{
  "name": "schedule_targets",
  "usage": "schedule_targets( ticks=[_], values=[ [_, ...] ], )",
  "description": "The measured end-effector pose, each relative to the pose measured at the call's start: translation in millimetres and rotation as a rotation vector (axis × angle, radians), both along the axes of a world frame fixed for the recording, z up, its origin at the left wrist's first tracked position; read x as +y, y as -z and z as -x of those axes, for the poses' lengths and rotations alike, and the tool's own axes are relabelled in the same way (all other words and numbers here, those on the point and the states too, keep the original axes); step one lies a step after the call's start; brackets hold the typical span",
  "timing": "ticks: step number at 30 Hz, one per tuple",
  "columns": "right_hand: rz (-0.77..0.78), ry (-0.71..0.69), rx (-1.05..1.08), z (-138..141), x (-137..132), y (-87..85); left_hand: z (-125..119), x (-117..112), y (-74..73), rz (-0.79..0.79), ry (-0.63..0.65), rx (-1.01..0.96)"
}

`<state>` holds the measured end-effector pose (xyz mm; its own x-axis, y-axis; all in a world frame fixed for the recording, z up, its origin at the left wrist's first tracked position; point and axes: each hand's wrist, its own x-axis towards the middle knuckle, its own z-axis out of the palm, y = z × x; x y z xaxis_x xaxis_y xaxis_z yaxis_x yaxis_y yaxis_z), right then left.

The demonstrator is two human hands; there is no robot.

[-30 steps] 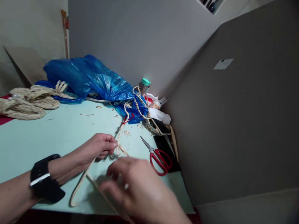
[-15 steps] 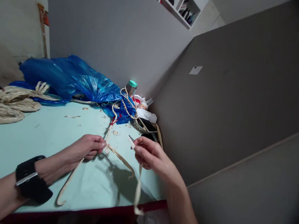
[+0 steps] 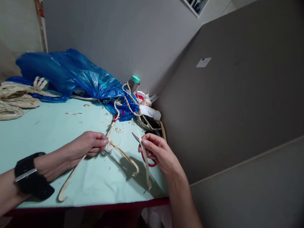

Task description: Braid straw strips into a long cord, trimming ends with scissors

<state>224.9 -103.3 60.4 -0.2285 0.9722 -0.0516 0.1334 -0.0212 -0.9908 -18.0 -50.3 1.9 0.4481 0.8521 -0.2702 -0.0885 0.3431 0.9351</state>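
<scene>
My left hand [image 3: 97, 144] is closed in a pinch on the lower part of a pale braided cord [image 3: 111, 129], just where its loose strands part. One strand [image 3: 126, 156] sticks out to the right, and another [image 3: 69, 184] hangs down below my left wrist. My right hand [image 3: 156, 151] is closed on a flat strip of pale plant fibre [image 3: 147, 166], pinched between thumb and finger. Scissors [image 3: 152, 163] with red handles sit in that same hand, dark blade tip pointing up and left. Upward, the braid carries a red tie [image 3: 118, 116].
A crumpled blue plastic bag [image 3: 73, 74] lies at the back, with bundles of pale fibre [image 3: 8, 99] to its left. A green-lidded bottle [image 3: 134, 82] and a dark phone-like slab [image 3: 151, 122] are near the grey wall [image 3: 235, 92]. Scraps dot the pale green tabletop [image 3: 55, 134].
My right hand has turned and risen slightly, so the red scissor handles now show and the fibre strip hangs in front of them. My left hand keeps its pinch. The view has shifted a little.
</scene>
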Motion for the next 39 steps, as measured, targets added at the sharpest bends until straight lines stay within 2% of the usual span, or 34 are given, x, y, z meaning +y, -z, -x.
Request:
schedule_targets(
  ticks=[4,9,12,14,16,18,21,24,27,30,33,36,39],
  values=[
    [-0.013,0.016,0.054,8.6,3.8,-2.7,0.7,-1.6,-0.3,0.001,-0.015,0.005],
    [-0.290,0.299,0.130,-1.1,5.5,-22.7,-0.7,-2.0,-3.5,0.000,0.003,0.023],
    [-0.342,0.293,0.092,-15.0,7.1,-27.5,-1.2,-2.6,-5.8,-0.010,0.014,0.020],
    [-0.276,0.151,-0.103,-24.2,6.5,-25.1,-1.2,-3.1,-6.0,-0.006,0.016,0.030],
    [-0.201,-0.028,-0.397,-31.7,3.3,-21.7,-1.2,-3.3,-5.3,-0.002,0.015,0.037],
    [-0.171,-0.110,-0.651,-36.1,-1.9,-21.2,-1.3,-3.3,-4.3,0.002,0.012,0.033],
    [-0.225,0.044,-0.877,-32.9,-7.7,-26.9,-1.0,-3.1,-3.5,-0.006,0.023,0.036],
    [-0.330,0.181,-1.100,-16.6,-0.5,-29.9,-0.3,-2.5,-3.4,-0.010,0.035,0.042],
    [-0.442,0.098,-1.305,6.3,21.6,-17.2,0.3,-1.3,-2.5,-0.004,0.040,0.049],
    [-0.466,0.067,-1.488,24.8,46.0,6.8,0.1,-0.8,-1.2,0.003,0.036,0.050],
    [-0.510,0.014,-1.610,32.0,59.6,26.8,-0.6,-2.1,-2.0,0.013,0.009,0.040],
    [-0.500,-0.022,-1.632,30.6,61.5,35.3,-1.7,-3.8,-5.2,-0.002,-0.002,0.034],
    [-0.470,-0.012,-1.640,29.7,59.4,36.8,-2.6,-4.4,-8.5,0.011,-0.014,0.053]
  ],
)
